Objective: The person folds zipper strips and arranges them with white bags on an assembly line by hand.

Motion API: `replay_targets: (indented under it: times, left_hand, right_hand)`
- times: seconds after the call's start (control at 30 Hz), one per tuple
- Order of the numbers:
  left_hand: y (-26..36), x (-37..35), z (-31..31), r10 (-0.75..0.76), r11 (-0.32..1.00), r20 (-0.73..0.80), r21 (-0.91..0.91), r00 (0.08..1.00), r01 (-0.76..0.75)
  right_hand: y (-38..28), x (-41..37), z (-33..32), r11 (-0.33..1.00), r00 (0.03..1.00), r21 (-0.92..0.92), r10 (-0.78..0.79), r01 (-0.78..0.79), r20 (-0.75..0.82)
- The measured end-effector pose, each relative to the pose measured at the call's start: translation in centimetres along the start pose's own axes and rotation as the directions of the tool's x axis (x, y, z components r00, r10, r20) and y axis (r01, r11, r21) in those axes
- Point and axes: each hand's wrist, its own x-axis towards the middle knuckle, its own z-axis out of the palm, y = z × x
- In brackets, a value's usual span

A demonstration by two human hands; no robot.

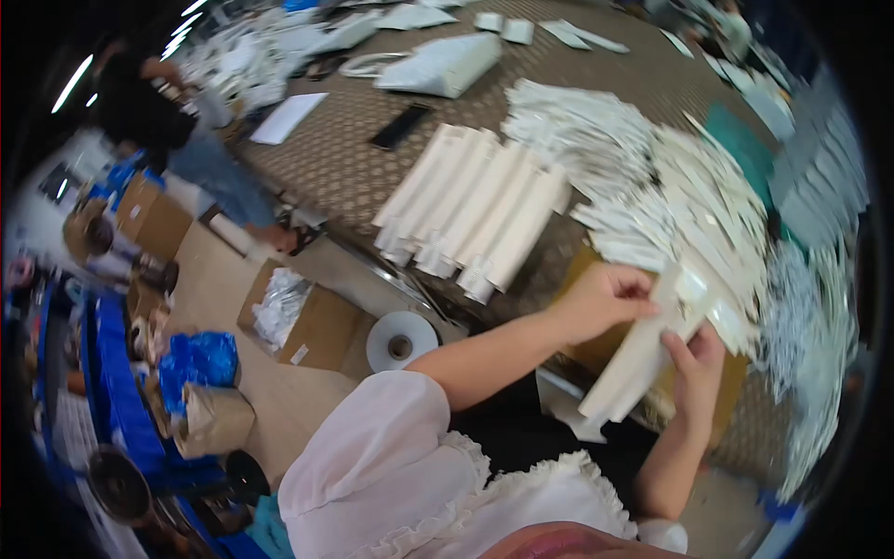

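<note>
Between my hands, over the table's near edge, is a long cream-white strip [643, 349], tilted and slightly blurred. My left hand [615, 296] pinches its upper part from the left. Lower on the right side, my right hand [694, 359] grips it with the thumb on top. Just behind lies a large heap of loose white strips [712, 200]. To the left of the heap, several cream bundles [470, 205] lie side by side, with clear plastic at their near ends.
A black phone [400, 127], a white sheet [289, 118] and a white packet [442, 65] lie on the patterned table [326, 177]. At the left stands a person [154, 107]. An open cardboard box [312, 321] and a white roll [400, 343] are on the floor.
</note>
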Motion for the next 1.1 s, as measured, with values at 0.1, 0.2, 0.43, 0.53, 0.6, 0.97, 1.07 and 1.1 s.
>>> replay_targets:
  times: [0.1, 0.2, 0.43, 0.53, 0.6, 0.97, 1.07, 1.1]
  left_hand:
    - [-1.3, 0.3, -0.2, -0.017, 0.997, -0.040, 0.076, 0.999, 0.020]
    - [-3.6, 1.0, -0.9, -0.009, 0.998, -0.057, 0.064, 0.998, 0.012]
    - [-2.8, 0.8, -0.7, -0.106, 0.994, -0.052, -0.027, 0.993, 0.105]
    - [-2.3, 0.8, -0.5, -0.119, 0.993, -0.054, -0.025, 0.991, 0.118]
    - [-2.1, 0.7, -0.4, -0.110, 0.994, -0.062, -0.029, 0.992, 0.108]
    - [-3.0, 0.3, -0.2, -0.014, 0.999, -0.114, 0.037, 0.993, 0.018]
    - [-3.2, 0.3, 0.0, 0.004, 1.000, -0.139, 0.020, 0.990, -0.001]
    - [-3.2, 0.3, 0.1, 0.004, 1.000, -0.149, -0.003, 0.989, -0.005]
  right_hand:
    - [1.9, 0.5, -0.5, 0.999, 0.997, -0.037, 0.016, -0.020, -0.081]
    - [3.5, 1.2, -1.0, 0.985, 0.990, -0.164, 0.039, -0.061, -0.132]
    - [3.7, 1.1, -0.3, 0.998, 0.994, -0.039, 0.047, -0.052, -0.099]
    - [3.8, 1.1, 0.1, 1.000, 0.998, -0.020, 0.010, -0.011, -0.066]
    - [3.8, 1.0, 0.3, 1.000, 0.998, -0.001, 0.015, -0.015, -0.065]
    - [3.8, 0.9, 0.2, 0.997, 0.997, 0.007, 0.074, -0.074, -0.005]
    - [4.1, 0.8, 0.3, 0.998, 0.998, 0.002, 0.064, -0.064, -0.011]
    - [4.1, 0.8, 0.4, 0.998, 0.998, 0.002, 0.062, -0.062, -0.008]
